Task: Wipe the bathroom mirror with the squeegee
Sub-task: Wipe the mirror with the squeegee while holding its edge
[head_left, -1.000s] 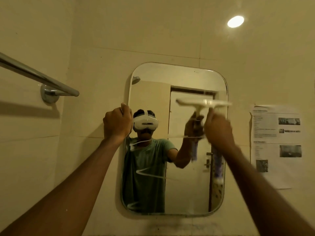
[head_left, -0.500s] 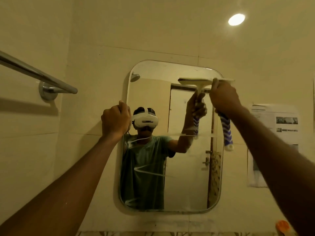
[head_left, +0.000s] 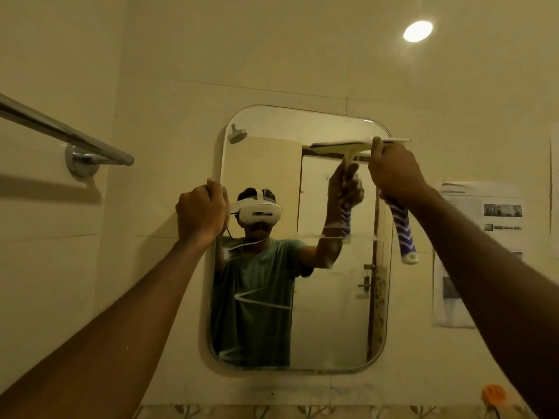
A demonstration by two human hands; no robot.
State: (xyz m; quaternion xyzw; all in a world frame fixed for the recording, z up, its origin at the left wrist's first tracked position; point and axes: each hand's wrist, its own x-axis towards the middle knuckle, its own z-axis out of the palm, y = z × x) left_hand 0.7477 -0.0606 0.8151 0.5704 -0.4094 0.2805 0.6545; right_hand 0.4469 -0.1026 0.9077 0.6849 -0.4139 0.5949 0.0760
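squeegee (head_left: 360,147): up at about 1 o'clock on the mirror, blade lying flat across the glass near the top right corner, its right end poking just past the mirror's edge. Blue and white handle hangs down below my fist.

right hand (head_left: 394,173): my grip is clamped on the squeegee right under the blade, fingers fully wrapped.

left hand (head_left: 200,214): over at 9 o'clock on the mirror, fingers curled shut around its left edge.

mirror (head_left: 326,328): rounded corners, upright on the tiled wall. A few thin white streaks run across the middle and lower left of the glass. Reflection shows me in a green shirt with a white headset, plus a shower head at 11 o'clock.

towel bar (head_left: 65,133): chrome, on the wall at 9 o'clock, well apart from the mirror.

paper sheet (head_left: 481,237): stuck on the wall at 3 o'clock, print too small to read.

ceiling light (head_left: 417,31): round, lit, at 1 o'clock.
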